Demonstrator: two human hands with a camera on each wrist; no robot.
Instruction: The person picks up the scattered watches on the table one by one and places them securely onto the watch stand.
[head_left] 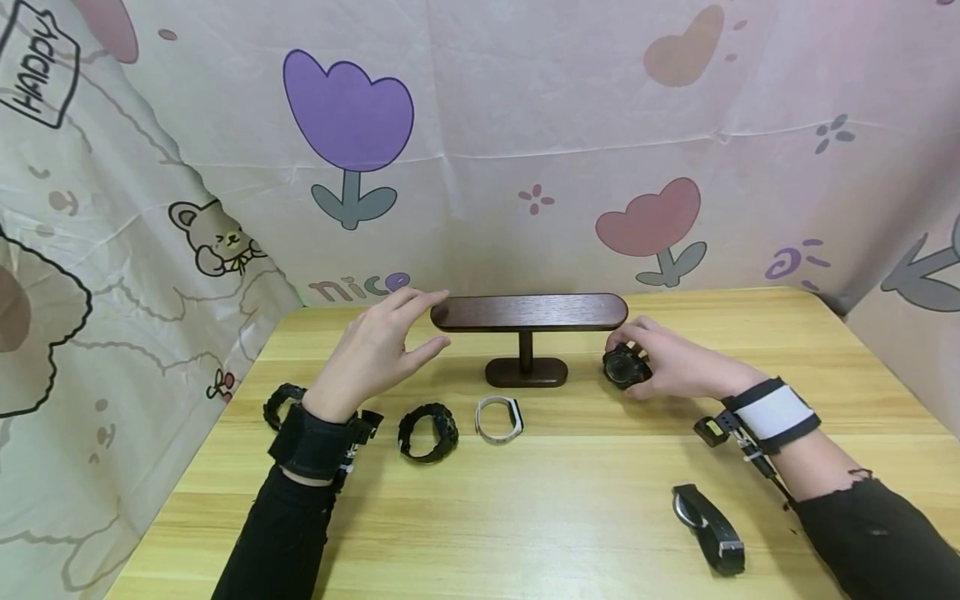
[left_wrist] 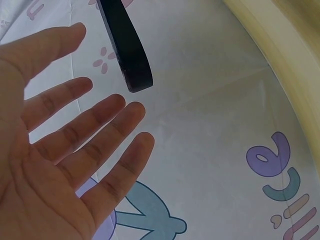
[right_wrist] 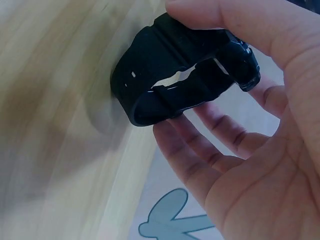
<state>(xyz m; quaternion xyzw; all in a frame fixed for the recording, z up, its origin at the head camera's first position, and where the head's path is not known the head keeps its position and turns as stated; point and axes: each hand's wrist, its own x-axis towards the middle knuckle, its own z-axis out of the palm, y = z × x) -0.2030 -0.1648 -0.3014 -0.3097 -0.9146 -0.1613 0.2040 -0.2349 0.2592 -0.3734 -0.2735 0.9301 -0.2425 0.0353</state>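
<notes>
In the head view my right hand (head_left: 678, 360) grips a black wristwatch (head_left: 624, 367) at the right of a dark wooden watch stand (head_left: 528, 313). The right wrist view has the watch's black strap (right_wrist: 165, 55) closed in a loop, thumb on one side and fingers on the other. My left hand (head_left: 382, 346) is at the stand's left end, fingers spread and straight, with nothing in it. From the left wrist, the open palm (left_wrist: 50, 185) shows, and the dark end of the stand's bar (left_wrist: 131, 60) lies just beyond the fingertips.
Along the table (head_left: 570, 500) lie a black watch (head_left: 429, 433), a white-and-black fitness band (head_left: 498, 419) and, partly behind the left wrist, another black watch (head_left: 279, 404). A watch with a black strap (head_left: 712, 529) lies at the front right. A printed cloth (head_left: 487, 100) hangs behind.
</notes>
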